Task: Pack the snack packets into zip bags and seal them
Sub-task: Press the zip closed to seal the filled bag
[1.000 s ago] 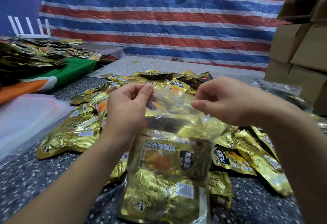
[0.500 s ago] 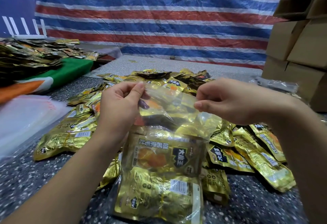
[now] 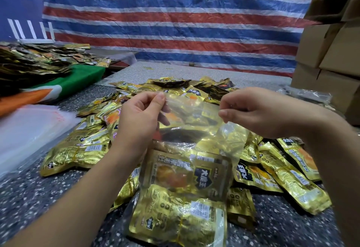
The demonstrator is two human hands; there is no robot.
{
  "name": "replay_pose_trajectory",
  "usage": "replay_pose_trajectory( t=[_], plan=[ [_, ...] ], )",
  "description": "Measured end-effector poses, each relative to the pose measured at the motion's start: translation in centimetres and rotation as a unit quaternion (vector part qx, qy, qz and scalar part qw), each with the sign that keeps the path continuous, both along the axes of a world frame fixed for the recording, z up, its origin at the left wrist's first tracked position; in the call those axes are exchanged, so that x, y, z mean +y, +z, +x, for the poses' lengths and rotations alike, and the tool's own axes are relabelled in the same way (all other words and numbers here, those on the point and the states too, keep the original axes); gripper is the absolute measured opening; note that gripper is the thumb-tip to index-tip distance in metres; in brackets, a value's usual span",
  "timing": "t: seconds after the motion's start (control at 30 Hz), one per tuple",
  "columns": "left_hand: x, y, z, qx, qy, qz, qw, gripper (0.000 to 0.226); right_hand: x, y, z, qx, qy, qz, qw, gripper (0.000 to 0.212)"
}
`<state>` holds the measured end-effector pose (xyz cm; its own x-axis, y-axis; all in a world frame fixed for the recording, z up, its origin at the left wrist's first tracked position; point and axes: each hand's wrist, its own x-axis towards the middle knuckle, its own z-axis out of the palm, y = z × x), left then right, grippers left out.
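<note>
Left of the clear zip bag (image 3: 191,122), a stack of empty bags (image 3: 29,129) lay on the speckled table (image 3: 25,194). The left hand (image 3: 139,122) pinched the bag's top left corner and the right hand (image 3: 259,110) its top right, above the pile of gold snack packets (image 3: 282,170). Gold packets (image 3: 187,172) sat inside the bag.

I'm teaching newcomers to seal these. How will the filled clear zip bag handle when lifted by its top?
The zip bag is thin, crinkled film, so it probably sags and swings below both hands' pinch. The glossy snack packets inside likely slide and bunch toward the bottom.
</note>
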<state>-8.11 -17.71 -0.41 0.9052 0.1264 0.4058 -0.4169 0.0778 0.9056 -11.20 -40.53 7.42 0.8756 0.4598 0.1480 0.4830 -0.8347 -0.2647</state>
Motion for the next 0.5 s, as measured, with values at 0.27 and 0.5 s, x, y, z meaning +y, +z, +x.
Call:
replay_pose_trajectory(
  t=[0.27,0.5],
  plan=[
    [-0.24,-0.2,0.07,-0.002,-0.007,0.02,1.0,0.026,-0.41,0.02,0.24,0.016,-0.004,0.013,1.0,0.038],
    [-0.18,-0.36,0.22,0.001,0.009,0.0,1.0,0.026,-0.1,-0.32,0.3,-0.025,0.01,0.018,0.999,0.026]
  ],
)
